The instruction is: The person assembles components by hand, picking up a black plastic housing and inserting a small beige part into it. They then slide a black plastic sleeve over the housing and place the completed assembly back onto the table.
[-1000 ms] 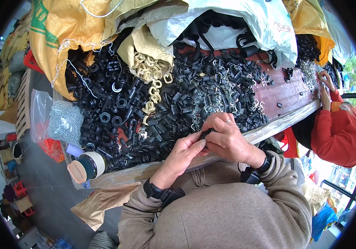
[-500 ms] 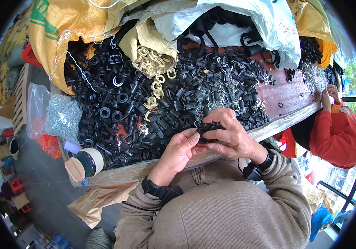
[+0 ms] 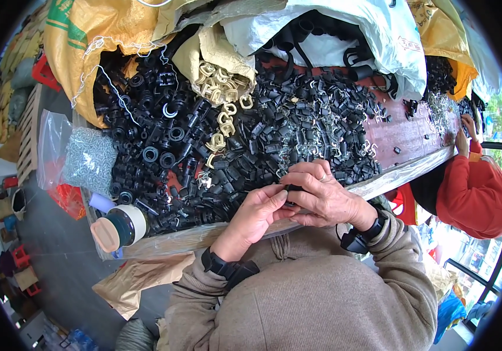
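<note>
Both my hands meet over the table's front edge around a small black plastic part (image 3: 292, 189), mostly covered by fingers. My left hand (image 3: 255, 215) pinches it between thumb and fingertips from the left. Curled over it from the right are the fingers of my right hand (image 3: 325, 198), a ring on one of them. Just beyond lies a heap of small black plastic pieces (image 3: 280, 126) mixed with little metal fittings. Larger round black fittings (image 3: 151, 153) are piled to the left. Cream-coloured rings (image 3: 225, 124) spill from a beige sack (image 3: 219, 50) between the heaps.
A clear bag of screws (image 3: 90, 158) and a jar-like container (image 3: 125, 227) sit at the table's left corner. Yellow (image 3: 81, 64) and white sacks (image 3: 374, 41) line the far side. A wooden rim (image 3: 403, 175) edges the table. At right, a red-sleeved person (image 3: 473, 190) works.
My right fingers have curled further over the black part, and it shows less now. My hands have stayed together in nearly the same place. The view has shifted slightly.
</note>
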Demonstrator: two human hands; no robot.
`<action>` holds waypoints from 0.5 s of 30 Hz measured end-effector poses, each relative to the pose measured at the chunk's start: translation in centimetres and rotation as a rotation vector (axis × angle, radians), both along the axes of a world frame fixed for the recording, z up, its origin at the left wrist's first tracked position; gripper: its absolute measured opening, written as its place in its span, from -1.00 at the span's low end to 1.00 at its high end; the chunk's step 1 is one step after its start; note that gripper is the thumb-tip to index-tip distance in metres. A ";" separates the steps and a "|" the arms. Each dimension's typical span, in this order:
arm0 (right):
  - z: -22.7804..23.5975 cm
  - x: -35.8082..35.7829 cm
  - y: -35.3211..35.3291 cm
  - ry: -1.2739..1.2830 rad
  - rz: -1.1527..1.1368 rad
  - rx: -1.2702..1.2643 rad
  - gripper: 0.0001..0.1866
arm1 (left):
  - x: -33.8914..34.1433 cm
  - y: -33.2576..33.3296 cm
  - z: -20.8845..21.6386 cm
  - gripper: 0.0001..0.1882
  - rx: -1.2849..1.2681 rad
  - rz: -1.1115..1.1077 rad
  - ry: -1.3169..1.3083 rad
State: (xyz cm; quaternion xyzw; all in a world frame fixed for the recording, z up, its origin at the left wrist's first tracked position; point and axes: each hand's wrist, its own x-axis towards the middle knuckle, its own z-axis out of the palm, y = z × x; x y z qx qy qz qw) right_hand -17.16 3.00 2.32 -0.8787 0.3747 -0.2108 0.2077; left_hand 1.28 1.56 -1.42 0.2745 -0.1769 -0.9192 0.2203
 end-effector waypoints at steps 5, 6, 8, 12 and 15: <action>-0.3 0.1 0.1 0.009 -0.004 -0.001 -0.50 | 0.2 0.0 -0.1 -0.72 0.008 0.019 0.029; -0.3 0.1 0.1 0.011 -0.005 -0.005 -0.48 | 0.3 0.0 -0.1 -0.72 0.015 0.030 0.023; -0.3 0.1 -0.1 -0.001 0.000 0.002 -0.50 | 0.4 -0.1 -0.2 -0.72 0.029 0.053 0.010; -0.3 0.1 -0.3 -0.026 0.009 0.015 -0.52 | 0.6 0.0 -0.2 -0.72 0.051 0.087 0.019; -0.2 0.4 -0.4 -0.026 0.010 0.018 -0.53 | 0.7 -0.1 -0.2 -0.72 0.061 0.100 0.031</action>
